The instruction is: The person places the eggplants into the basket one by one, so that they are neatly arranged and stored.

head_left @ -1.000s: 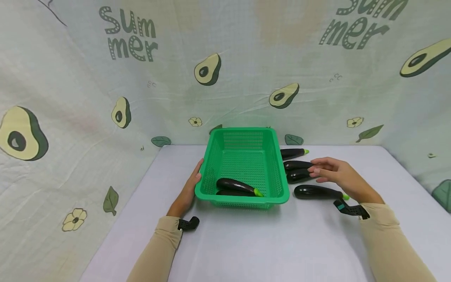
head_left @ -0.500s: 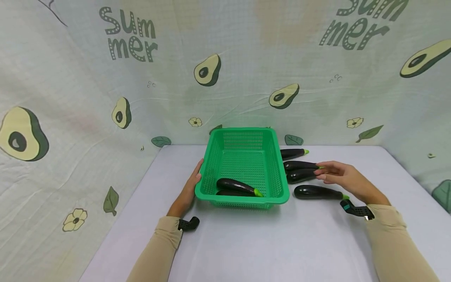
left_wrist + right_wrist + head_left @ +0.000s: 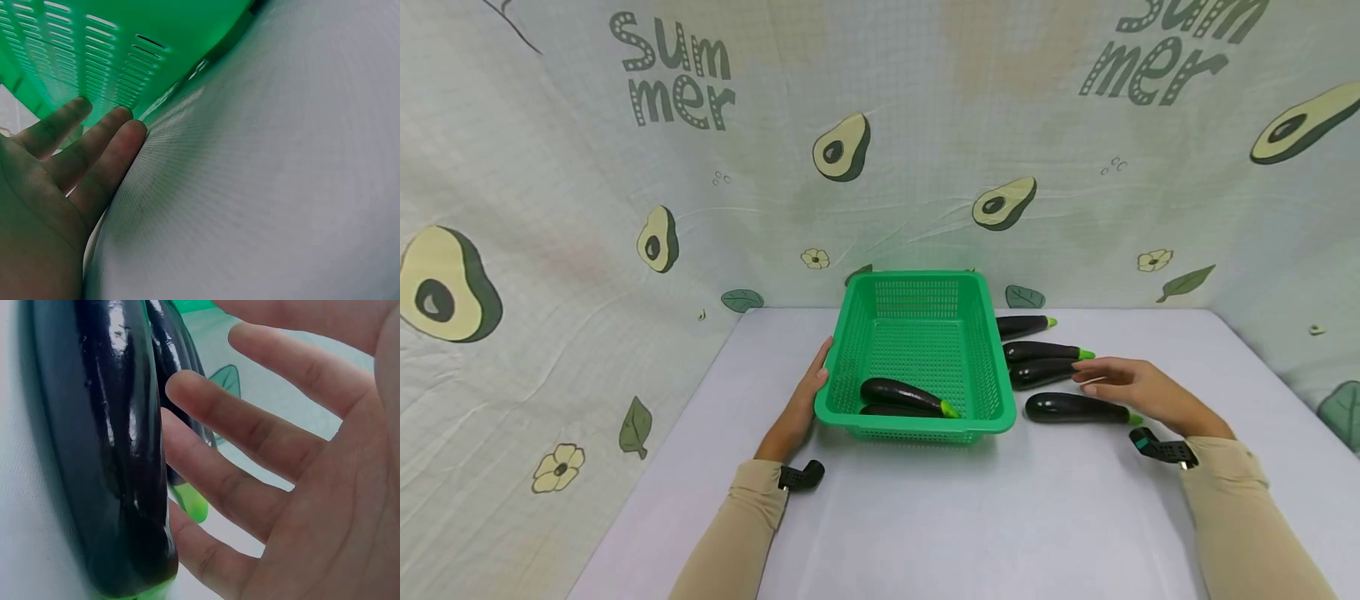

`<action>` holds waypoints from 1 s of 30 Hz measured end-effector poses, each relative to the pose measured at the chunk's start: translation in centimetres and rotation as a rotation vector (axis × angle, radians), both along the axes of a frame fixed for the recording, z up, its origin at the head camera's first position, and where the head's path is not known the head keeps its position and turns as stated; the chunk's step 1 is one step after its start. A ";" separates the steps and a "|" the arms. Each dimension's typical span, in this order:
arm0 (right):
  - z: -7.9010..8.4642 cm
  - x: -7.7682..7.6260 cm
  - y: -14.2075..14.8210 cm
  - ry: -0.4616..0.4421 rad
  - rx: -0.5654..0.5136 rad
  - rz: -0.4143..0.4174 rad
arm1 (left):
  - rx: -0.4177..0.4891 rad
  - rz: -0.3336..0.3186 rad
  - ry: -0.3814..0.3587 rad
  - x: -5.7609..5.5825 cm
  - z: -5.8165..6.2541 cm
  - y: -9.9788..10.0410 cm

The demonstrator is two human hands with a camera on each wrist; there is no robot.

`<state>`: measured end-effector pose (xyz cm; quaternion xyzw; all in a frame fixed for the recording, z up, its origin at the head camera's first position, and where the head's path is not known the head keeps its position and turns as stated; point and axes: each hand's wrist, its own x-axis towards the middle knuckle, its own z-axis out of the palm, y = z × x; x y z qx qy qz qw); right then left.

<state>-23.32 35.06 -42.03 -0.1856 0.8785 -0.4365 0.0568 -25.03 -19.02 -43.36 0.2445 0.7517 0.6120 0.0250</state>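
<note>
A green plastic basket [image 3: 917,346] stands mid-table, with two eggplants in its near end; the upper one [image 3: 898,393] partly covers the other. My left hand [image 3: 801,404] rests along the basket's left side, fingers extended against the slotted wall [image 3: 94,56]. To the right of the basket lie several dark eggplants with green stem ends. My right hand [image 3: 1138,392] hovers over their stem ends, holding nothing; its fingertips overlap the end of the middle eggplant [image 3: 1041,372]. Closest to me lies the front eggplant [image 3: 1071,407], just below the hand. An eggplant [image 3: 112,456] fills the left of the right wrist view beside spread fingers.
Behind the middle eggplant lie another eggplant [image 3: 1041,352] and the farthest one [image 3: 1022,326], partly hidden by the basket. A white cloth covers the table [image 3: 940,517]. A printed fabric backdrop [image 3: 917,225] rises behind the table's back edge.
My right hand has drifted to the right and slightly lower, uncovering the eggplants' stem ends. The left hand, basket and eggplants have stayed in place.
</note>
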 end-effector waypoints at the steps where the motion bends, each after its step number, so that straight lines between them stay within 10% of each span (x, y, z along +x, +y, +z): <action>1: 0.0 0.0 -0.1 0.003 0.003 0.002 | 0.000 -0.001 0.002 0.0 0.0 0.0; 30: -0.6 -0.3 0.0 -0.049 0.202 0.036 | -0.012 0.006 0.000 -0.1 0.0 0.0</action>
